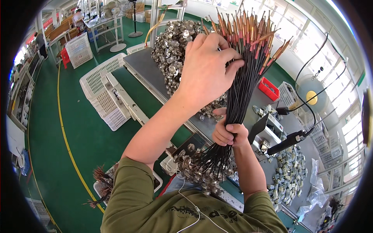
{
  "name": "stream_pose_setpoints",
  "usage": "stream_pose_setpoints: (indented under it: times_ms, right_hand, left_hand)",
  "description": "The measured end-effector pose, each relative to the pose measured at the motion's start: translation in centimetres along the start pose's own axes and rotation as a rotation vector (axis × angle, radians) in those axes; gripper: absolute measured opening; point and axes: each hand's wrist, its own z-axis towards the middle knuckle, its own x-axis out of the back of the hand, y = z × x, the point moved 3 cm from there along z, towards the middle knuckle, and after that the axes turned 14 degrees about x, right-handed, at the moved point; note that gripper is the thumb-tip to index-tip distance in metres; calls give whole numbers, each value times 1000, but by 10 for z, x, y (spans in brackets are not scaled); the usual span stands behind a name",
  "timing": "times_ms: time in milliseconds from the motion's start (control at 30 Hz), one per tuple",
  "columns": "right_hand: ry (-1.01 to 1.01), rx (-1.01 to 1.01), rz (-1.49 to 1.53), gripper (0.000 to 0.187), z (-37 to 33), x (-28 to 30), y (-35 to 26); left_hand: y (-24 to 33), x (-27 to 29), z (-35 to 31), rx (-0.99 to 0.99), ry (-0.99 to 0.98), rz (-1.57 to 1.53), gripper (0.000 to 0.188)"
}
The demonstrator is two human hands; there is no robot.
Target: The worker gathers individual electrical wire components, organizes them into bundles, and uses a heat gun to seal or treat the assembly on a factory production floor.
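Note:
A thick bundle of black wires [239, 89] stands tilted upright in front of me. Its upper ends carry copper-coloured tips [248, 29] with red sleeves, fanned apart. My right hand [230, 134] is closed around the lower part of the bundle, and the loose wire ends [217, 157] spread out beneath it. Higher up, my left hand [210, 64] pinches at the bundle's left side with thumb and forefinger, just below the coloured sleeves. What exactly lies between those fingertips is partly hidden. Behind my left hand rises a heap of round silver metal caps [171, 50] on the grey worktable [142, 70].
More metal caps [194, 167] lie close to my body. At right are a black-handled tool [287, 143] on a cable, a pile of small metal parts [289, 174] and a red bin [269, 89]. White crates [103, 77] stand left; wire bundles [104, 180] fill a tray.

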Motion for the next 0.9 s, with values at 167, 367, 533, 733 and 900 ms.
stream_pose_setpoints:
  times_ms: [167, 367, 533, 733, 900]
  right_hand:
    - [9, 17, -104, 57, 1, 0, -1]
    - [29, 71, -146, 57, -1, -3, -2]
    - [45, 107, -172, 50, 0, -1, -6]
    - [119, 69, -283, 25, 1, -3, -8]
    - [135, 79, -326, 22, 1, -5, -10]
  left_hand:
    - [-4, -4, 7, 29, -105, -130, 15]
    - [-4, -1, 7, 172, -252, -332, 18]
    - [-10, 1, 5, 413, -471, -568, 23]
    - [-12, -2, 9, 403, -527, -572, 27]
    - [-9, 0, 8, 446, -625, -616, 19]
